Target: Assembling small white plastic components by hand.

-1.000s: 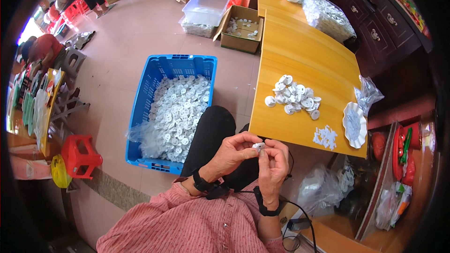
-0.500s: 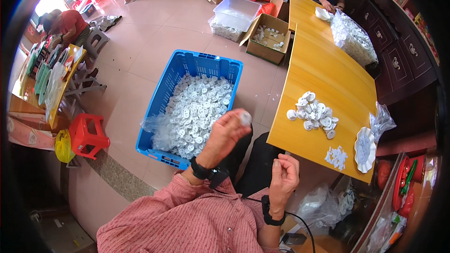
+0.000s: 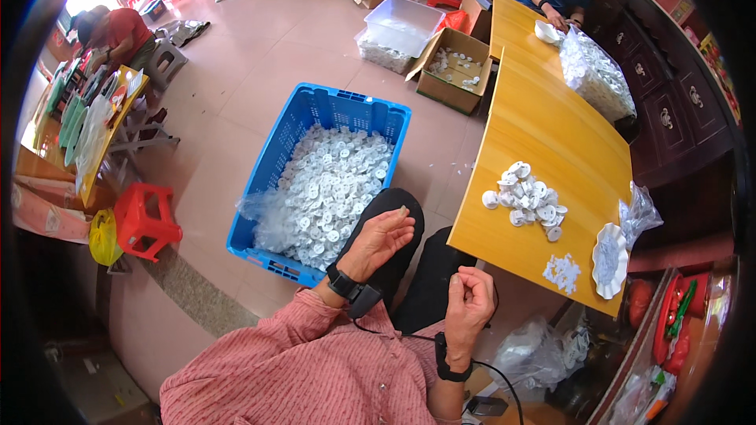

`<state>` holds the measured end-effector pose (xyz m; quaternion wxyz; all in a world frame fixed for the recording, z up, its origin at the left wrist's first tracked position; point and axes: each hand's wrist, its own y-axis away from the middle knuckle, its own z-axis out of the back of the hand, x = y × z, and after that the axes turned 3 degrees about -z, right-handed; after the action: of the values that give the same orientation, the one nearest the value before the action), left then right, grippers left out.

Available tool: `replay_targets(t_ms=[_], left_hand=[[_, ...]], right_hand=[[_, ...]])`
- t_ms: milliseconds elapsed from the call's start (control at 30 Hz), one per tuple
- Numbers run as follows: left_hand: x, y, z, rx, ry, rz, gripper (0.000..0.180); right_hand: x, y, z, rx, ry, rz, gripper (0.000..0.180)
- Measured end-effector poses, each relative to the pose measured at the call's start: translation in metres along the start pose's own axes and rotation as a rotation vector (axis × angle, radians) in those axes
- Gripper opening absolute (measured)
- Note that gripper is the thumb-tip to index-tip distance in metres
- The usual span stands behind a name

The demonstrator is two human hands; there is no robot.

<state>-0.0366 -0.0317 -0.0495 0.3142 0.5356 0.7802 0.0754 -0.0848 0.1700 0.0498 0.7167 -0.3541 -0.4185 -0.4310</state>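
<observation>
One blue crate (image 3: pixel 375 116) of white discs (image 3: pixel 327 185) sat by knee (image 3: pixel 394 206), presumably for reach; left hand (image 3: pixel 380 242) half-open, seemingly empty; right hand (image 3: pixel 470 303) pinched, contents I couldn't tell remotely.

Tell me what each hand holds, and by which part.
The left hand holds nothing visible. The right hand is curled inward, so whether it pinches something small cannot be told.
</observation>
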Motion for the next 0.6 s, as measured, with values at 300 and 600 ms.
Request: replay_targets(t_ms=[300, 600], left_hand=[[-0.001, 0.002, 0.007, 0.013, -0.19, -0.021, 0.028], [0.003, -0.002, 0.015, 0.054, -0.27, -0.012, 0.029]], right_hand=[[-0.007, -0.011, 0.014, -0.086, 0.121, 0.087, 0.007], [-0.034, -0.037, 0.06, -0.386, 0.441, 0.141, 0.019]])
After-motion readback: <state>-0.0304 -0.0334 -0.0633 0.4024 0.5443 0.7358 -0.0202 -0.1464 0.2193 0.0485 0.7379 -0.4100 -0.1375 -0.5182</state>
